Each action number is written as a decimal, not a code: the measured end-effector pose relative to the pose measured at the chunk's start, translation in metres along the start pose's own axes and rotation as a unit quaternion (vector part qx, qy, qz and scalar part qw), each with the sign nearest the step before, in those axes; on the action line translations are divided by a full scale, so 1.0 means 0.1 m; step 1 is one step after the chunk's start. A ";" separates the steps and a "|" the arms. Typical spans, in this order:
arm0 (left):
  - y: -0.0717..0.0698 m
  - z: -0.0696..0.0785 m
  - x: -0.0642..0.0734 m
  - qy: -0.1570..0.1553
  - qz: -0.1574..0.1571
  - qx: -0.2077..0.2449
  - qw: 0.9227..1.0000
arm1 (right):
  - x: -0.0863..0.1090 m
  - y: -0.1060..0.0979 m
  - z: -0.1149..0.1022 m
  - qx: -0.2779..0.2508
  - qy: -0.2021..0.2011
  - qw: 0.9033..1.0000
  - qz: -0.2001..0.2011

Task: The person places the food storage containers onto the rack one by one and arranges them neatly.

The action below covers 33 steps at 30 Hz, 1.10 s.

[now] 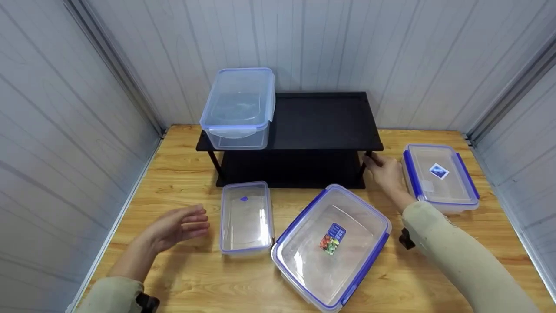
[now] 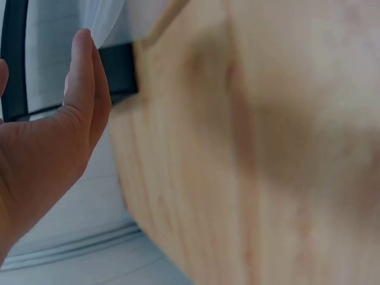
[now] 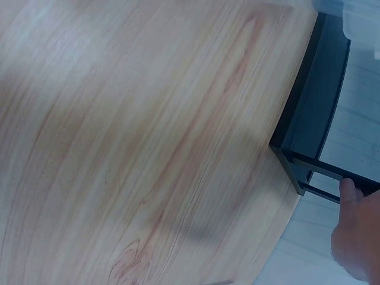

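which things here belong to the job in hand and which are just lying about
Likely in the job:
black rack, gripped by right hand
top box, standing on the rack

Seemingly lying about, not held:
small box nearest left hand
large box, front
far-right box

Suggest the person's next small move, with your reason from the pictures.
Perhaps bring the left hand to the left post of the black rack: that hand is empty, the right hand holds the right post, and a container sits on top.
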<state>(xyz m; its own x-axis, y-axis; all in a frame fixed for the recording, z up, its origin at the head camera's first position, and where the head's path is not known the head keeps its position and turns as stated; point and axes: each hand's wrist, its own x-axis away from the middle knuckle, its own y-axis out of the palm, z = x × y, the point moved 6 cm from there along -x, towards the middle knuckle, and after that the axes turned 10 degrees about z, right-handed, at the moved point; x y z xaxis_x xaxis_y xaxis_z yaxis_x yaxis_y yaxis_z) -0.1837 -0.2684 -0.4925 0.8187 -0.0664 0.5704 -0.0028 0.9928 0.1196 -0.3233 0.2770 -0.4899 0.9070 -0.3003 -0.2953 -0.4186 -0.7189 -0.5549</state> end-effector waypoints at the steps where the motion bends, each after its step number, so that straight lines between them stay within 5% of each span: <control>1: 0.03 -0.06 -0.01 -0.002 -0.002 -0.001 1.000 | 0.00 0.00 0.00 -0.001 0.000 1.000 0.000; 10: 0.23 -0.45 -0.01 -0.006 -0.016 0.009 1.000 | 0.00 0.00 0.01 -0.010 0.008 1.000 0.001; 22: 0.35 -0.67 0.05 -0.011 -0.070 0.005 0.997 | 0.01 0.02 0.02 -0.027 0.006 1.000 0.000; 33: 0.37 -0.76 0.03 -0.024 -0.037 -0.007 0.999 | -0.01 0.01 0.01 0.000 -0.006 1.000 0.022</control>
<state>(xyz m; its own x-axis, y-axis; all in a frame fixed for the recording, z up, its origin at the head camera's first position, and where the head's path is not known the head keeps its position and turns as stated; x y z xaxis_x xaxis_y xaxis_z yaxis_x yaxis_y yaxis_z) -0.1376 -0.2241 -0.5486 0.7874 -0.1437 0.5994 0.0652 0.9864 0.1509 -0.3243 0.2768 -0.4912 0.8875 -0.3231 -0.3285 -0.4573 -0.7050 -0.5421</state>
